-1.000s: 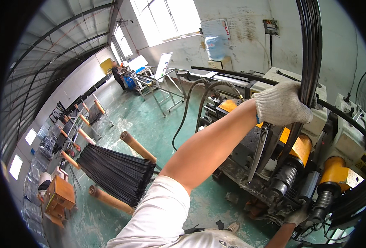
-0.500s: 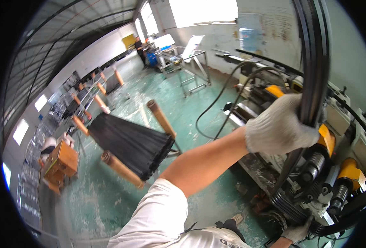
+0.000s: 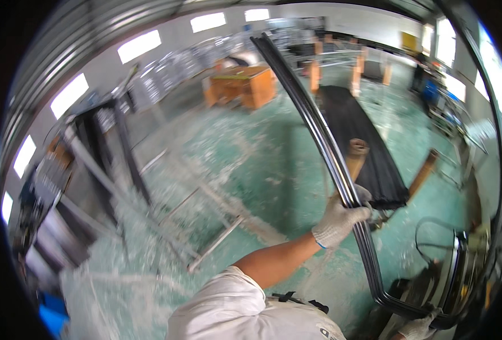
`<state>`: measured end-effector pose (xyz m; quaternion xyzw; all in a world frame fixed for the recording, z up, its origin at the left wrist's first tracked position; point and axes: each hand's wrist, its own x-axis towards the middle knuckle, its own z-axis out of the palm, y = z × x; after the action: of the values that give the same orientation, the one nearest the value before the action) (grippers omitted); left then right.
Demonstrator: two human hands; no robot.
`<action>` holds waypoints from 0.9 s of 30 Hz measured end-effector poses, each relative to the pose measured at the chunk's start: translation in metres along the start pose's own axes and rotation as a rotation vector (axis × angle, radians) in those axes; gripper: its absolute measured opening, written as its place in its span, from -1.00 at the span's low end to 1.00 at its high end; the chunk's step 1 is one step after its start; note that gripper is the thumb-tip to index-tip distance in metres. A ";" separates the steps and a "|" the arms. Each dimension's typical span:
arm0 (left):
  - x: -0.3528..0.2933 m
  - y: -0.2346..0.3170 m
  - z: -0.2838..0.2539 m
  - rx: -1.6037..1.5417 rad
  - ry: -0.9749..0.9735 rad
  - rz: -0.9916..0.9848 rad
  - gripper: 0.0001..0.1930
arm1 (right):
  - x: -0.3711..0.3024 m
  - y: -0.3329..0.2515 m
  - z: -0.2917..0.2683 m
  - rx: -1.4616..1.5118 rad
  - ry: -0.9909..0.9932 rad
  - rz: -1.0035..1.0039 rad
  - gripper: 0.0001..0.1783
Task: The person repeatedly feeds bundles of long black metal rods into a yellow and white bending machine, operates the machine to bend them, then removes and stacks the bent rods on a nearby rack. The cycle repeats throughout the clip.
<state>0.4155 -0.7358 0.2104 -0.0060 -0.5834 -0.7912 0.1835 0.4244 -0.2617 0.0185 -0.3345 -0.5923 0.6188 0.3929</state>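
A bundle of long, dark, shiny strips [image 3: 313,118], bent at corners into a frame-like shape, rises slanting in front of me. My left hand [image 3: 341,218], in a pale knitted glove, wraps around its upright leg, fingers closed. Below that grip the strips turn a corner and run right along the lower edge. There my right hand [image 3: 419,327], also gloved, lies against the lower run near another bend. Its fingers are partly hidden, but they look curled around the strips. A further leg of the bundle curves up along the right rim.
Behind the bundle, a rack with brown roller-like posts [image 3: 422,175] carries a stack of black strips [image 3: 355,130]. An orange wooden desk [image 3: 242,85] stands farther back. At left is a blurred metal frame [image 3: 217,243] beside hanging dark pieces. Machinery [image 3: 460,277] sits low at right.
My view has swung left, away from the machine. The bundle, held in both hands throughout, has come away from the machine and now tilts over the open floor.
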 end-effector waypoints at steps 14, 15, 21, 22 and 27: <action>-0.071 0.139 -0.356 -0.402 0.781 0.326 -0.76 | -0.340 -0.197 0.346 0.149 -0.925 -0.493 -0.56; -0.071 0.147 -0.386 -0.419 0.778 0.336 -0.76 | -0.368 -0.214 0.364 0.126 -0.980 -0.538 -0.57; -0.064 0.224 -0.542 -0.519 0.775 0.437 -0.79 | -0.570 -0.329 0.475 0.230 -1.017 -0.867 -0.56; -0.067 0.239 -0.567 -0.540 0.768 0.499 -0.83 | -0.611 -0.352 0.485 0.299 -1.039 -0.845 -0.55; -0.107 0.306 -0.674 -0.558 0.824 0.627 -0.89 | -0.795 -0.476 0.499 0.304 -1.115 -1.112 -0.45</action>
<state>0.7438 -1.4068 0.2530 0.0818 -0.2039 -0.7599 0.6118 0.4002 -1.2026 0.4884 0.4251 -0.6907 0.4824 0.3310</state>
